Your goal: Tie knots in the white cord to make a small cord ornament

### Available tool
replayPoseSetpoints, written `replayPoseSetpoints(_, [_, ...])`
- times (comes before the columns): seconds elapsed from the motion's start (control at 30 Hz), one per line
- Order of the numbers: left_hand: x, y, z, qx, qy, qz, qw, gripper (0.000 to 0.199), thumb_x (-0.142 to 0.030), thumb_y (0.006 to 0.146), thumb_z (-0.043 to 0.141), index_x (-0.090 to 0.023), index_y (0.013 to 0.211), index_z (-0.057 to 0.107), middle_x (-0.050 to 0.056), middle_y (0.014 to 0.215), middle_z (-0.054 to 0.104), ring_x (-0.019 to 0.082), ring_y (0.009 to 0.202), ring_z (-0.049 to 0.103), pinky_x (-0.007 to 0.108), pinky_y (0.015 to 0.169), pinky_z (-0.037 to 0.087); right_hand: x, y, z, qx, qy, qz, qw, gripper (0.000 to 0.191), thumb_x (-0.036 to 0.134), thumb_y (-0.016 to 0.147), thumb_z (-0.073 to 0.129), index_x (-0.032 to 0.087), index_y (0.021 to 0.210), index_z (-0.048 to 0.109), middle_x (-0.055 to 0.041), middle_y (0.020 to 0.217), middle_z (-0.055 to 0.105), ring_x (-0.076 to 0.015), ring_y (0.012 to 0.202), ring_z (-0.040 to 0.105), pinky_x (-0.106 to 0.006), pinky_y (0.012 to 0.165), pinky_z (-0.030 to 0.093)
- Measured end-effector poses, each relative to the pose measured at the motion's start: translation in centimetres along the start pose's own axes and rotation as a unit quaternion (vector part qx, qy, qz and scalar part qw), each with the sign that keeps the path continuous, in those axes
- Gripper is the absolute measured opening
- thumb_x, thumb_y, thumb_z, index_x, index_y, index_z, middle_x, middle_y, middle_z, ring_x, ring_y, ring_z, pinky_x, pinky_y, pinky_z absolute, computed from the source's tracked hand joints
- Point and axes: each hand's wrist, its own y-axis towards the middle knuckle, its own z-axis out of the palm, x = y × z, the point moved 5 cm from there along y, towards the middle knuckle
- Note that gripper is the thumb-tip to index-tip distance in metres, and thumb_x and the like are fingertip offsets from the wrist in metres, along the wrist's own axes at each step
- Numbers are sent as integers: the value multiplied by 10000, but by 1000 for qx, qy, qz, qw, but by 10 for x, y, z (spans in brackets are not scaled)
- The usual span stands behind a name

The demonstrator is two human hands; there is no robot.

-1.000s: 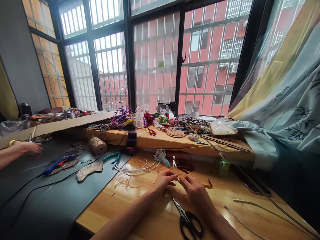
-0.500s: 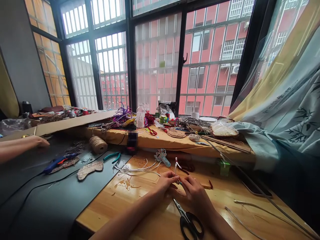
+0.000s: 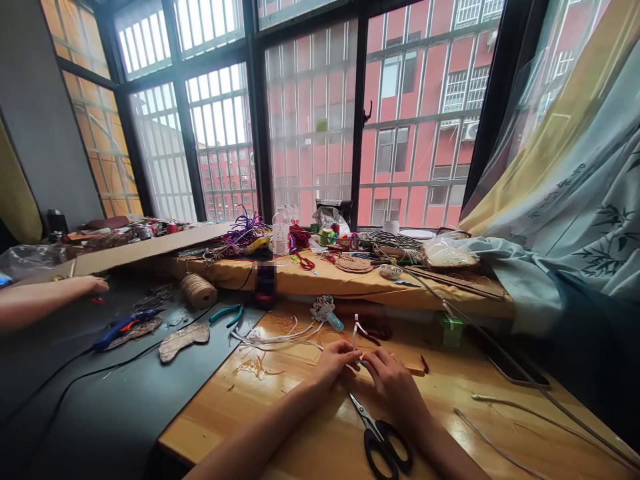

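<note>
Above the wooden tabletop, my left hand (image 3: 334,365) and my right hand (image 3: 393,381) meet with fingertips close together. From between them a thin white cord (image 3: 355,333) rises upright, bent near its top, with small dark red marks. My left thumb and forefinger pinch its lower end. The fingers of my right hand are closed beside it on something small, mostly hidden, with a bit of blue showing. Black-handled scissors (image 3: 381,440) lie just below my hands, blades pointing at them. Behind the hands lies dark red cord (image 3: 380,331).
White cords (image 3: 273,340) and a clear-and-blue trinket (image 3: 327,313) lie beyond my hands. On the dark table are teal pliers (image 3: 227,315), a twine spool (image 3: 199,291), a blue glue gun (image 3: 120,330) and a bark piece (image 3: 184,342). Another person's hand (image 3: 93,287) reaches in at left.
My hands keep almost the same pose around the white cord. The other person's hand has shifted slightly right, and something red now shows below it. The view has moved a little.
</note>
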Motion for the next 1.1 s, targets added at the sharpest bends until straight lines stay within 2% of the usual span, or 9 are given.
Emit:
replayPoseSetpoints(0.3, [-2,-3,7,27,-19,20,999,391,-416,475,695,-117,676,542,2,593,541,92,531,502,204,496,386,0,1,-6,-3,-58,-22,998,253,200,860,338,174,760,568,-41,696,531,-162,623,484,-262,577,333])
replayPoseSetpoints(0.43, [1,-1,9,46,-17,-1,999,399,-407,472,696,-117,706,555,21,647,563,108,569,525,220,517,400,3,4,-14,-10,-83,-50,995,241,132,837,342,175,758,565,-47,704,538,-168,624,477,-269,594,324])
replayPoseSetpoints(0.63, [7,2,6,39,-18,-7,999,411,-434,458,698,-120,659,527,6,566,544,104,513,511,238,523,397,3,5,-12,11,-88,-59,994,223,70,796,365,170,701,541,-45,689,525,-172,611,460,-276,586,318])
replayPoseSetpoints(0.83, [3,1,4,37,-25,2,999,429,-454,452,698,-113,644,522,-6,530,520,94,490,492,237,522,386,-3,3,-5,51,-41,-86,994,152,125,808,404,163,855,544,-49,771,524,-163,667,488,-268,609,369])
replayPoseSetpoints(1.0, [1,1,3,29,-33,-10,999,450,-466,418,709,-118,620,507,-11,522,513,94,482,488,248,535,391,-8,-1,-3,55,-38,-135,989,324,37,798,329,148,1063,480,-67,858,553,-161,739,528,-274,651,425])
replayPoseSetpoints(1.1, [0,1,4,43,-34,-7,998,441,-460,433,707,-114,631,518,-10,521,511,93,479,486,249,540,388,-6,4,-9,42,-59,-139,988,332,93,813,356,134,1131,442,-87,902,568,-178,779,539,-303,684,442])
